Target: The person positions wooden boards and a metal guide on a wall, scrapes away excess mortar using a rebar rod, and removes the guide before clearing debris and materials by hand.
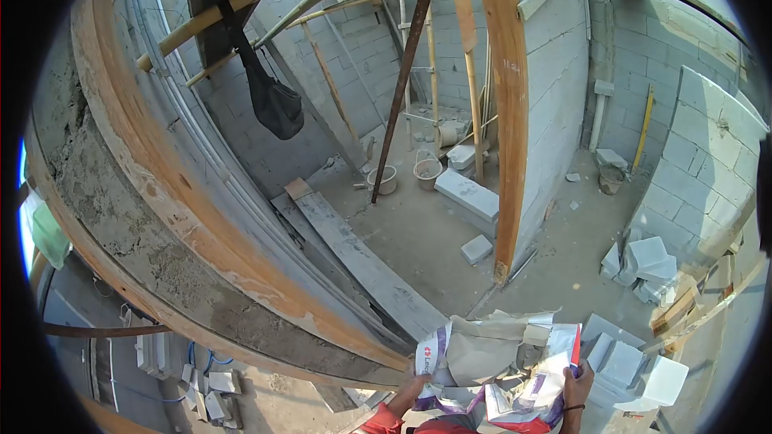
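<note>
Low in the view, a torn, opened paper sack with white, purple and red printing is spread between my two hands. Its brownish inner side faces up, and crumpled flaps hang at the near edge. My left hand, coming from a red sleeve, is closed on the sack's left edge. On the other side, my right hand, with a dark band at the wrist, grips the right edge by a red-and-white flap. Some fingers of both hands are hidden behind the paper.
A concrete beam in wooden formwork curves along the left. A wooden post and rusty bar stand ahead. Below are buckets, a long plank and light blocks. A black bag hangs from bamboo poles.
</note>
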